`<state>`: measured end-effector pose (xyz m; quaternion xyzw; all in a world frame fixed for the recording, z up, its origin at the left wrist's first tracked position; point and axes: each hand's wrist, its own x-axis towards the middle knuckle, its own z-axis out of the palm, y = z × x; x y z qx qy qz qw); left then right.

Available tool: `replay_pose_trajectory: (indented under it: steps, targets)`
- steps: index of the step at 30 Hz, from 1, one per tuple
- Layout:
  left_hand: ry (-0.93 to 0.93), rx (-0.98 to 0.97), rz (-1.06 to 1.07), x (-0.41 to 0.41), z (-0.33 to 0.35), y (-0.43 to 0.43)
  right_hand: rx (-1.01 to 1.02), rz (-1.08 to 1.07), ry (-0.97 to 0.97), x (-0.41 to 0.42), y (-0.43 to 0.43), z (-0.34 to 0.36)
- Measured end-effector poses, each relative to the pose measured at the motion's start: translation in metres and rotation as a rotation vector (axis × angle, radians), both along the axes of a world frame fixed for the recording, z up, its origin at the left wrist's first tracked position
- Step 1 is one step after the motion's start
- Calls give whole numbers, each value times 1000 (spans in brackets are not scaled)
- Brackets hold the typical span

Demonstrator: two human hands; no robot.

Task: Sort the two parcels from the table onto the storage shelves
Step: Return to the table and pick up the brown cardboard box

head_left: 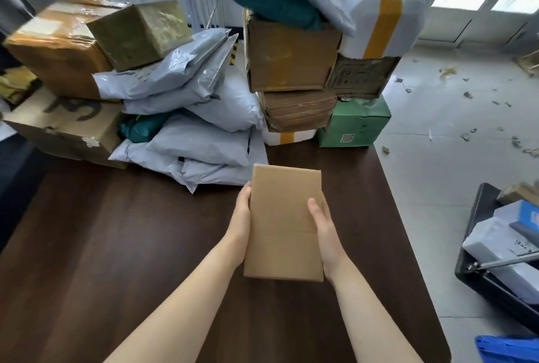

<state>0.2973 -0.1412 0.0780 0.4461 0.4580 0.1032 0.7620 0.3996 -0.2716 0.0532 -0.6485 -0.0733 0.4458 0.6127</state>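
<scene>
Both grips, left hand (240, 216) and right hand (323, 228), clasp the plain brown cardboard box (284, 222) by its long sides, its long axis pointing away over the dark worktop (116, 246).

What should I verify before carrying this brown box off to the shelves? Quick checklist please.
1. Both hands on the box: ok; left hand and right hand clasp the plain cardboard box at its sides.
2. Box closed, undamaged: ok on the visible top.
3. Label readable: cannot tell; none shows.
4. Stack of parcels behind stable: cannot tell; it is piled high.
5. Shelves and route: cannot tell; out of view.
</scene>
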Motion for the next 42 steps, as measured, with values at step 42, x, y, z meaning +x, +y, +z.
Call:
replay_pose_trajectory:
  steps: [42]
  targets:
    - [-614,950,201,-49,423,-50,329,-67,-869,-41,-62,467]
